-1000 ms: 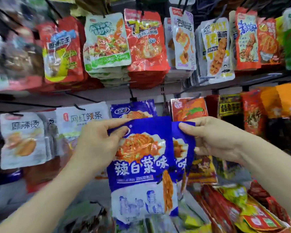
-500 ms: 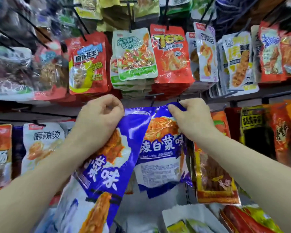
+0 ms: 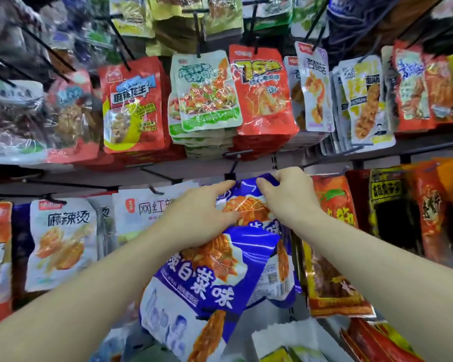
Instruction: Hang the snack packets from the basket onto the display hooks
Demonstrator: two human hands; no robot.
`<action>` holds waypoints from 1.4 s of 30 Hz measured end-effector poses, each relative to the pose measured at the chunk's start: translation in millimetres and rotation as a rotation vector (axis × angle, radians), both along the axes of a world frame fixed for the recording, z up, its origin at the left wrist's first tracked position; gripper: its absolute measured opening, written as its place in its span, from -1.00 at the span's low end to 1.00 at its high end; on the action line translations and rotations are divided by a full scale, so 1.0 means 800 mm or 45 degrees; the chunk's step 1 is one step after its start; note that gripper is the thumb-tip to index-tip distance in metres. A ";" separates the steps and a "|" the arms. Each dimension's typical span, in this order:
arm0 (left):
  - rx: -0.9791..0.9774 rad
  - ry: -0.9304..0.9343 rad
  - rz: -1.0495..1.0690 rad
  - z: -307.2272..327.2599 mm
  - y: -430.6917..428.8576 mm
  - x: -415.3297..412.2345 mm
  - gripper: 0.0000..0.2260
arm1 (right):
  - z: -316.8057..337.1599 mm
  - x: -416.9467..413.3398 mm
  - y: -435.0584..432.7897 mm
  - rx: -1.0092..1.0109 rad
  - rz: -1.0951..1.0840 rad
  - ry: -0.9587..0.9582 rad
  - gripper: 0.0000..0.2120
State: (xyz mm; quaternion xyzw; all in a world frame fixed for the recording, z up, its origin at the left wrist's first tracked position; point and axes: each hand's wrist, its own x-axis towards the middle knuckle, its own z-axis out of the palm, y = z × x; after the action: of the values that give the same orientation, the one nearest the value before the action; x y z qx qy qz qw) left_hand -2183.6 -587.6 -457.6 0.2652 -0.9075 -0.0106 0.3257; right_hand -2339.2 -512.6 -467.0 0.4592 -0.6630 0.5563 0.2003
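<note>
Two blue snack packets with white characters are at the lower rail. My right hand [image 3: 288,199] pinches the top edge of the rear blue packet [image 3: 249,202], holding it just below a black display hook [image 3: 232,165]. My left hand [image 3: 202,212] holds the front blue packet [image 3: 194,286], which hangs tilted from under its palm. Its index finger stretches to the rear packet's top edge. Whether the hook passes through the rear packet's hole is hidden by my fingers.
Rows of hung packets fill the upper rail: a red one [image 3: 134,105], a green-white one [image 3: 204,92], an orange one [image 3: 262,90]. White packets [image 3: 60,244] hang on the left and orange and black ones [image 3: 332,231] on the right. More packets lie at the bottom right [image 3: 372,343].
Both hands have closed in together under the hook. The rear packet's top has risen toward it, and the front packet now hangs lower under my left hand.
</note>
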 end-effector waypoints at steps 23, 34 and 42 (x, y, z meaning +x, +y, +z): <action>-0.170 -0.202 0.363 -0.104 -0.011 -0.038 -0.03 | -0.102 -0.037 -0.006 0.565 0.389 -0.266 -0.05; -0.134 -0.212 0.352 -0.092 -0.004 -0.024 -0.08 | -0.120 -0.021 -0.011 0.394 0.292 -0.419 -0.13; -0.219 -0.187 0.273 -0.087 0.035 0.005 -0.23 | -0.115 -0.014 0.031 0.360 0.290 -0.422 -0.09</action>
State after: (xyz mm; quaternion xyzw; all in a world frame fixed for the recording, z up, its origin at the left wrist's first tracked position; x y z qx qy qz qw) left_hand -2180.0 -559.3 -527.1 0.3319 -0.8928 0.1213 0.2792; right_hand -2350.1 -488.2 -559.3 0.4570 -0.7020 0.5447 -0.0415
